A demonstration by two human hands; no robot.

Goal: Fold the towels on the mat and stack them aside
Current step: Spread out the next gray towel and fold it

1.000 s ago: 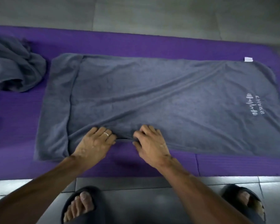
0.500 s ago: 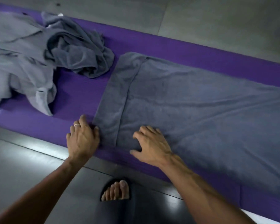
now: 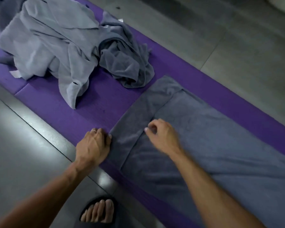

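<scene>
Grey floor tiles [image 3: 237, 43] surround the purple mat [image 3: 95, 102] that runs from far left to near right. On it my spread dark grey towel [image 3: 212, 142] lies flat, its left end folded over into a narrow band. My left hand [image 3: 93, 146] rests at that band's near-left corner, fingers curled down at the edge. My right hand [image 3: 162, 134], blurred, has its fingers curled at the fold line; whether they pinch cloth I cannot tell. Two crumpled towels, a pale one [image 3: 51, 43] and a darker one [image 3: 127, 63], sit at far left.
</scene>
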